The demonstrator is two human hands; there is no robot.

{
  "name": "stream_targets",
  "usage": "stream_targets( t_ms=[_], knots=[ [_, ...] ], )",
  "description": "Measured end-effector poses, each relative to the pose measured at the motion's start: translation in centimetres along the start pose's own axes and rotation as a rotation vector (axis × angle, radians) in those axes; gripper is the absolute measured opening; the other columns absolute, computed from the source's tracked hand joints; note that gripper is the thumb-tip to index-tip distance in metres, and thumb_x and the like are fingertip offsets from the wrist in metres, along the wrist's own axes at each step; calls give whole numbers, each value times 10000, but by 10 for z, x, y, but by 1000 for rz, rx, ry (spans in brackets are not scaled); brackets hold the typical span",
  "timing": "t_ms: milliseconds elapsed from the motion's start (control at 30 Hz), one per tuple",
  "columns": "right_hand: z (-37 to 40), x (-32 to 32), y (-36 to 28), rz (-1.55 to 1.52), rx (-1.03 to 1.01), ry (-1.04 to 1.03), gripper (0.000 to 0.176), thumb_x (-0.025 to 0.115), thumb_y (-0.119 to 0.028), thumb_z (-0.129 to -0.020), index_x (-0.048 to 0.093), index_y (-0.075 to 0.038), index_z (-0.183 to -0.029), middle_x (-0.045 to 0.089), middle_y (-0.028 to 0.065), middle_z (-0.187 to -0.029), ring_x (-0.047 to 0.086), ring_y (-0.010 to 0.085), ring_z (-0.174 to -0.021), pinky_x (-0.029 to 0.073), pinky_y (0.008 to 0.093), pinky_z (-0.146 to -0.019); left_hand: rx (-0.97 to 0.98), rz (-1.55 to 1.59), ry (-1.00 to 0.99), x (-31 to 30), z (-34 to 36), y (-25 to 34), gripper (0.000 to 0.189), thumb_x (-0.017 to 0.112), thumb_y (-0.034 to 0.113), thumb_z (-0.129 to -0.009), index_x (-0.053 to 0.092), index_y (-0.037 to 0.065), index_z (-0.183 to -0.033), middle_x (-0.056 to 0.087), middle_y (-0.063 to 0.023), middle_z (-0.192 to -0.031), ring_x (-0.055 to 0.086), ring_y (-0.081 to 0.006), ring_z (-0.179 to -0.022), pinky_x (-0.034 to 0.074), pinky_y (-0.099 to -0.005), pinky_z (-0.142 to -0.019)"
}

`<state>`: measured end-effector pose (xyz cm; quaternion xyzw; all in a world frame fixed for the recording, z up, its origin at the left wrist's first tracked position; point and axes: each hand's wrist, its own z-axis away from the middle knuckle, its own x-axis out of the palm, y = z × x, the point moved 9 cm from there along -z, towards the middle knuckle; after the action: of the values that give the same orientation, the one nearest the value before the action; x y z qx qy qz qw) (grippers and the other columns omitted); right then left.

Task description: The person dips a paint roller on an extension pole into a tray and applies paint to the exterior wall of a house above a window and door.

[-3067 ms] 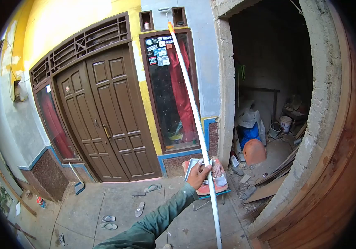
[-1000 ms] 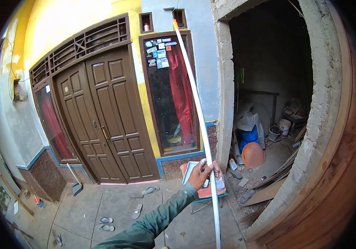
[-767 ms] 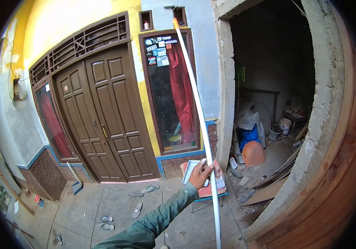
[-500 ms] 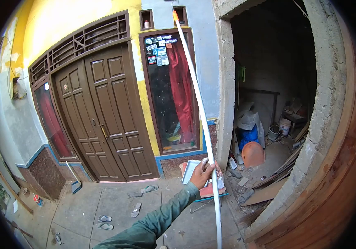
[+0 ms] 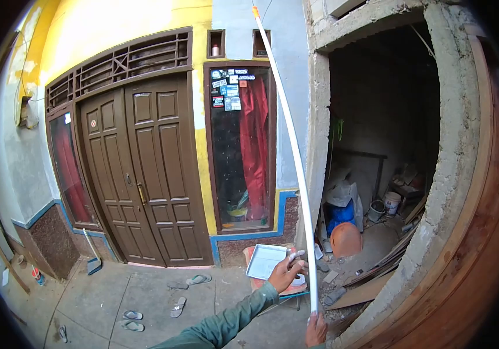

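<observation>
A long white pole (image 5: 296,151) with an orange tip (image 5: 255,11) rises from the lower right toward the wall top. My right hand (image 5: 316,330) is closed around its lower end at the bottom edge of the view. My left hand (image 5: 286,273), in a green sleeve, is just left of the pole, fingers apart and loosely bent, with no grip on the pole. Light marks, perhaps paint, show on its fingers. Behind it, a pale blue paint tray (image 5: 266,261) rests on a low stand with a reddish top. What the pole carries beyond its tip is out of view.
Brown double doors (image 5: 145,168) and a window (image 5: 241,145) with a red curtain face me. Right of them is a rough concrete doorway (image 5: 319,134), with an orange basin (image 5: 346,239), buckets and planks inside. Several sandals (image 5: 178,307) and a dustpan (image 5: 94,266) are on the floor.
My left hand has let go of the pole and is now beside it. My right hand has come into view, holding the pole's lower end. The camera view has tilted up slightly.
</observation>
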<state>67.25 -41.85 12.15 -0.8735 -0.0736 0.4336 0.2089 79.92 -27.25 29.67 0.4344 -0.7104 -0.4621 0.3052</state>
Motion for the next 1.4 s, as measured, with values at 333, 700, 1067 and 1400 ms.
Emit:
stream_targets(
  t_ms=[333,700,1067,1400],
  knots=[
    [-168,-100,-96,-551,-13,-109,471,345,-362,-990,534,66,-1043,576,325,-902,533,501,-857,398,543,-743,-177,117,11,-2,28,-37,497,431,341,-1001,372,31,-1385,600,-118,-1150,632,-183,-954,518,-266,-760],
    [-223,-43,-151,-857,-9,-315,482,339,-386,-991,552,46,-1001,582,312,-910,534,497,-909,410,493,-775,-213,7,44,12,51,-42,445,403,343,-1008,475,-4,-1276,591,-101,-1151,586,-182,-1014,447,-294,-889],
    [-126,47,-173,-1084,127,-643,409,360,-392,-996,530,-21,-978,565,94,-672,563,215,-534,456,347,-501,-263,174,651,-21,150,-120,463,627,411,-887,590,11,-1117,663,-111,-871,624,-239,-822,498,-356,-758],
    [-112,72,-164,-1306,-31,-919,387,351,-417,-1008,446,-42,-1008,463,42,-660,486,144,-492,471,304,-463,-171,-182,1041,43,254,-199,289,695,290,-850,613,20,-917,583,-55,-701,522,-168,-653,470,-350,-614]
  ],
)
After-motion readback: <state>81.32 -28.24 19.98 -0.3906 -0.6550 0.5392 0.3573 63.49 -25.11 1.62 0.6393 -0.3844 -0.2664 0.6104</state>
